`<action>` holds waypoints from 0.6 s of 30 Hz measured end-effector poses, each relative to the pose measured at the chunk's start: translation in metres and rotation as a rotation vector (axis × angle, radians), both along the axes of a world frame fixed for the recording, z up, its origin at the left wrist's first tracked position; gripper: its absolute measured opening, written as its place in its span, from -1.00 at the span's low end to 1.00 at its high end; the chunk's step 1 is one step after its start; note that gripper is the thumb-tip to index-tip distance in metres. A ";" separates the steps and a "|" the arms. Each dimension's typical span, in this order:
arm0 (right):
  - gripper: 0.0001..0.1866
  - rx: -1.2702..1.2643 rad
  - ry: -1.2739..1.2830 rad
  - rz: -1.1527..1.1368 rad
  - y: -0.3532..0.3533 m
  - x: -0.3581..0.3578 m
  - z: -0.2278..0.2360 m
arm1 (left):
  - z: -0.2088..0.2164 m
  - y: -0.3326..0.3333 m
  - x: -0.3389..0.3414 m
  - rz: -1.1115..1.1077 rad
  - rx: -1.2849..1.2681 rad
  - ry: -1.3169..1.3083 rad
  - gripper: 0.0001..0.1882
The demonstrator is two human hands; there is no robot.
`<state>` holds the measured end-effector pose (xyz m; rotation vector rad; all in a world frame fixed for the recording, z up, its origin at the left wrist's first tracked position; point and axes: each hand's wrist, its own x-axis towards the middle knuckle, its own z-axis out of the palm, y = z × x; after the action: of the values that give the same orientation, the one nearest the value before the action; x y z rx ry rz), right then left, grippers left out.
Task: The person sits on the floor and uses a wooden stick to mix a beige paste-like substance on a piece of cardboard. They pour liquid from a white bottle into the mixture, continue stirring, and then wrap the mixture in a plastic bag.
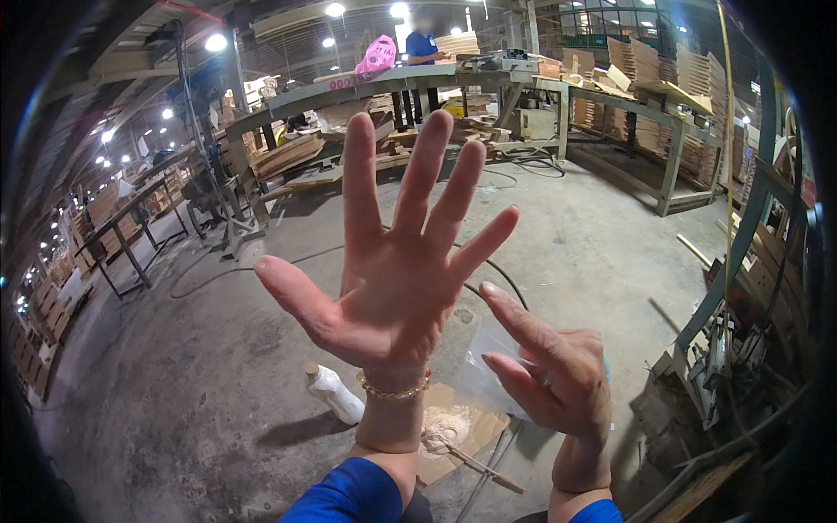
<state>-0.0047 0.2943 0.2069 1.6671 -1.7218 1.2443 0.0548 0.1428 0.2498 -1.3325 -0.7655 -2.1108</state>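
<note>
My left hand (pixel 397 261) is raised, palm toward me, with all fingers spread and nothing in it. A beaded bracelet (pixel 397 390) circles its wrist. Lower and to the right is my right hand (pixel 562 366), index finger stretched toward the left palm, thumb apart and the other fingers curled. Translucent plastic (pixel 488 366) shows behind the right hand; whether it touches the fingers is unclear. Below the hands, a cardboard piece (pixel 488 427) on the floor bears a mound of pale paste (pixel 443 429) and a thin stick (pixel 484 466). A white bottle (pixel 336 392) stands beside the left wrist.
A long workbench (pixel 375 85) crosses the far side, with a pink bag (pixel 377 54) on it and a person in blue (pixel 421 45) behind. Wood pieces (pixel 292 157) lie beneath. Hoses (pixel 218 273) run over the concrete floor. Metal framing (pixel 728 288) and scrap stand at right.
</note>
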 end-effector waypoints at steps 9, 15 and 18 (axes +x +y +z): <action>-0.27 -0.005 0.032 -0.029 -0.004 0.002 -0.001 | 0.001 0.000 0.004 -0.025 0.025 0.007 0.05; -0.30 -0.037 0.046 -0.027 -0.003 0.005 0.001 | 0.001 0.002 0.004 -0.017 0.022 -0.002 0.04; -0.41 -0.005 0.042 -0.052 -0.001 0.010 0.006 | -0.001 0.002 0.002 -0.011 0.028 -0.025 0.03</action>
<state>0.0057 0.2936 0.2133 1.6240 -1.7249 1.1809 0.0566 0.1446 0.2489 -1.3010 -0.7380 -2.1428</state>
